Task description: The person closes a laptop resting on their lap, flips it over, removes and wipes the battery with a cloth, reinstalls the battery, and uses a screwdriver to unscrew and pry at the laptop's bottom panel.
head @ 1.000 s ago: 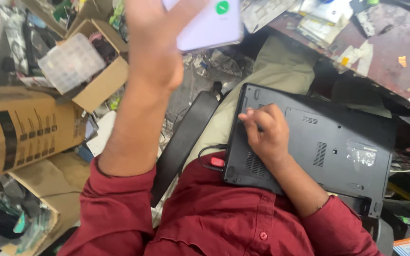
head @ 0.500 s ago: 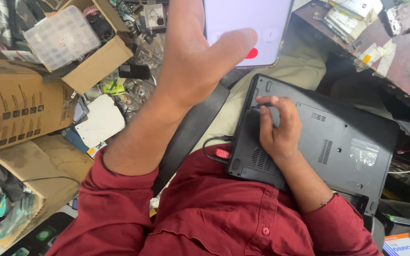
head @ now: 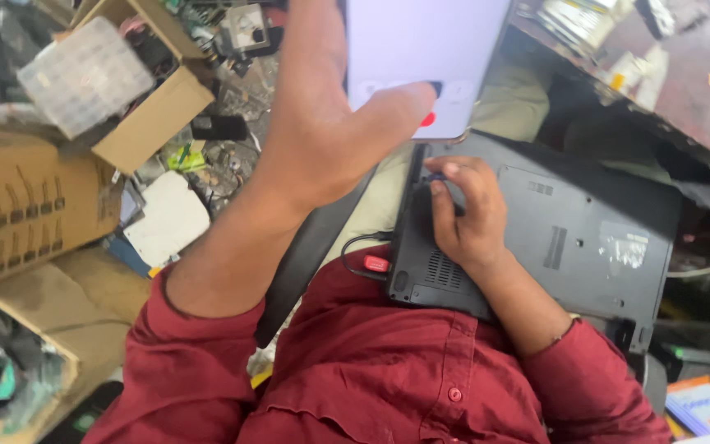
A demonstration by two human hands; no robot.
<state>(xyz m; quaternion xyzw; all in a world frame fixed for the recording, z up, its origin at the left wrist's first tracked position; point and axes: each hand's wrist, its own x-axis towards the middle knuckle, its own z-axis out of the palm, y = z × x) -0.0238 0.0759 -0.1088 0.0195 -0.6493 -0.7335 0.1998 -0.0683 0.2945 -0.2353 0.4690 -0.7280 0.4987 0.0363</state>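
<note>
Left hand [head: 322,140] is up close to the camera, wrapped around a smartphone [head: 425,57] with the thumb pressed on its lit screen, while the right hand [head: 466,218] rests half curled, holding nothing I can make out, on the upturned black laptop [head: 585,238] lying bottom-up across the lap. Looks like the laptop work is on hold for the phone. Getting back to it would need that left hand free, I'd say.

Left hand [head: 322,140] raised, thumb pressing forward; right hand [head: 466,214] curled, knuckles up, fingertips down.
</note>
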